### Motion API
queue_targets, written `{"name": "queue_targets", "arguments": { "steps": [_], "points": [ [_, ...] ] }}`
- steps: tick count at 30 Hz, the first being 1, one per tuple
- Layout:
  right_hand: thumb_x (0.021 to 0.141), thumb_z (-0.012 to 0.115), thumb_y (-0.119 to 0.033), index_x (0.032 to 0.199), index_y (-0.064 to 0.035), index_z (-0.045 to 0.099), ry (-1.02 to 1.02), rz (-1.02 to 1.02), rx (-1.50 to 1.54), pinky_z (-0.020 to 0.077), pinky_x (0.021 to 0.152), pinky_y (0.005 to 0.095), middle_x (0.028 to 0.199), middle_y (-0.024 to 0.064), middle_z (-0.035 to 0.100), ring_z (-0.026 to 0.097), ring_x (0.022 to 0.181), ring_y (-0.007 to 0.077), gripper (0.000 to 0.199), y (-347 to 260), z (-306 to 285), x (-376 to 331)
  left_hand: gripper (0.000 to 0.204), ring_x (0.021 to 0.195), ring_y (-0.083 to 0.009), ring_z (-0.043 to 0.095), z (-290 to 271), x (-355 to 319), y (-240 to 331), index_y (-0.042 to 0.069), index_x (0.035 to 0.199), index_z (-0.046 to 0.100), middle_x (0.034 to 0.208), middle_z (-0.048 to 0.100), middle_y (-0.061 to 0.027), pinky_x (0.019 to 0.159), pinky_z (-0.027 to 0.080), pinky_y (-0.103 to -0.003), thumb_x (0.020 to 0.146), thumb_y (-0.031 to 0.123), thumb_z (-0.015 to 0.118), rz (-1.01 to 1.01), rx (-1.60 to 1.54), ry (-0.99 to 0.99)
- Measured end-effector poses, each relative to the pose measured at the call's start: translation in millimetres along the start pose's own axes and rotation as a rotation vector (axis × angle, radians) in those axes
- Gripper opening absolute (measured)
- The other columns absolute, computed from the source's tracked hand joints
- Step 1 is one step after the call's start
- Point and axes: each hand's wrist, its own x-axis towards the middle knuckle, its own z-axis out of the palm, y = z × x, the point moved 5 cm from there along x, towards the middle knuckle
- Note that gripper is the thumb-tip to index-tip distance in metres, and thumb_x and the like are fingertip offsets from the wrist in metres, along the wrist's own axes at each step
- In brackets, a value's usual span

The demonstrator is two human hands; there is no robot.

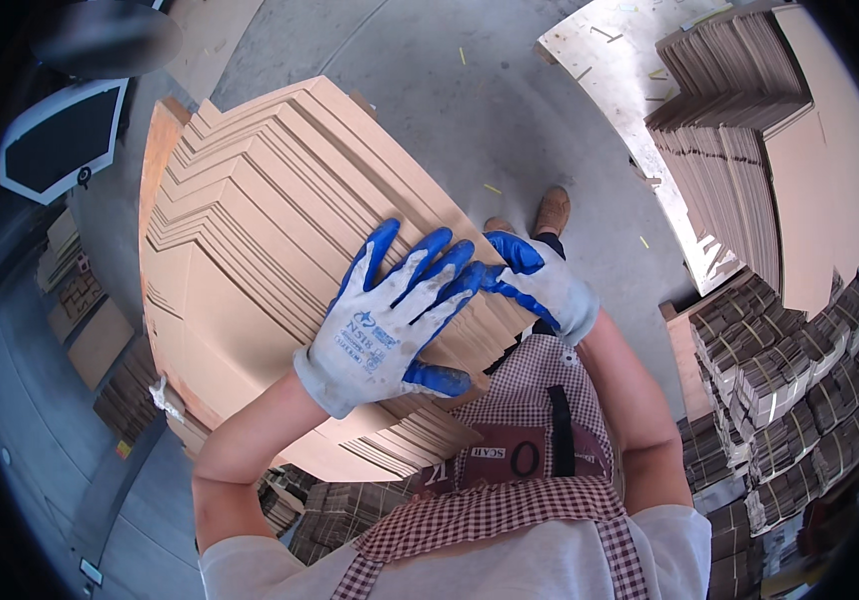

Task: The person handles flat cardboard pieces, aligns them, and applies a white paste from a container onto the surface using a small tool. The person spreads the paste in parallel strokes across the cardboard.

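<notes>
**Both gloved hands on a fanned stack of flat cardboard**

The left hand (pixel 390 320), in a white glove with blue-coated fingers, lies spread over the near edge of a large stack of flat cardboard sheets (pixel 260 230); its fingers reach across the stepped sheet edges and its thumb hooks under the lower corner, so its grip is wide and pressed onto the stack rather than closed round it; the right hand (pixel 540 285), in a matching glove, meets the stack at its right corner, fingertips touching those of the left hand; whether its grip closes on the sheets cannot be told, since the palm side is hidden.

The stack is held up in front of the person's chest, above a red-and-white checked apron (pixel 510 500), its sheets slipped apart like a fan; below it lies the grey concrete floor (pixel 430 90), with one brown shoe (pixel 553 211) showing past the stack's edge.

To the right stands another tall pile of cardboard sheets (pixel 750 130) on a pale board (pixel 610 60); lower right, bundles of folded cardboard (pixel 800 400) are stacked in rows.
</notes>
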Motion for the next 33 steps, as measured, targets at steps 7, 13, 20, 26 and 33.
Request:
{"name": "queue_targets", "arguments": {
  "steps": [7,13,20,26,33],
  "points": [
    [0.088,0.068,-0.012,0.123,0.0029,0.063,0.132,0.046,-0.308,0.0531,0.083,0.0264,0.101,0.008,0.07,0.065,0.089,0.0119,0.039,-16.7,5.5,-8.7,0.098,0.144,-0.0324,0.04,3.6,-0.4,-2.8,0.012,0.142,0.055,0.15,0.049,-0.0113,0.12,0.018,-0.064,0.073,0.081,0.058,0.011,0.005,0.012],
    [0.086,0.069,-0.009,0.124,0.0039,0.063,0.201,-0.082,-0.393,0.0531,0.08,0.0259,0.098,0.0076,0.07,0.065,0.086,0.0113,0.04,-19.9,9.2,-11.1,0.095,0.144,-0.0318,0.04,-0.6,-0.5,-2.9,0.011,0.141,0.056,0.15,0.049,-0.011,0.12,0.019,-0.064,0.073,0.078,0.06,0.019,-0.014,0.001],
    [0.086,0.07,-0.007,0.126,0.0041,0.062,0.208,-0.013,-0.336,0.0531,0.081,0.0259,0.102,0.0092,0.072,0.066,0.087,0.0125,0.043,-27.2,12.8,-12.6,0.095,0.144,-0.0307,0.04,3.4,-11.2,-7.2,0.011,0.14,0.056,0.15,0.049,-0.0106,0.12,0.02,-0.064,0.071,0.076,0.062,0.008,0.01,-0.022],
    [0.092,0.069,-0.015,0.128,0.0044,0.061,0.135,0.004,-0.362,0.0526,0.083,0.0266,0.106,0.0092,0.071,0.065,0.091,0.0131,0.041,-23.2,10.5,-11.2,0.097,0.144,-0.0312,0.04,3.5,-11.8,-6.3,0.01,0.142,0.054,0.151,0.048,-0.0106,0.12,0.019,-0.064,0.07,0.075,0.063,0.003,-0.002,-0.025],
    [0.093,0.066,-0.02,0.113,-0.0009,0.067,0.155,-0.184,-0.357,0.0538,0.067,0.0324,0.09,0.012,0.071,0.069,0.071,0.0203,0.028,-13.7,7.8,-10.1,0.092,0.142,-0.0329,0.041,-0.4,4.0,-5.9,0.01,0.139,0.057,0.147,0.05,-0.0132,0.119,0.019,-0.065,0.073,0.075,0.062,0.023,-0.008,0.047]
  ]
}}
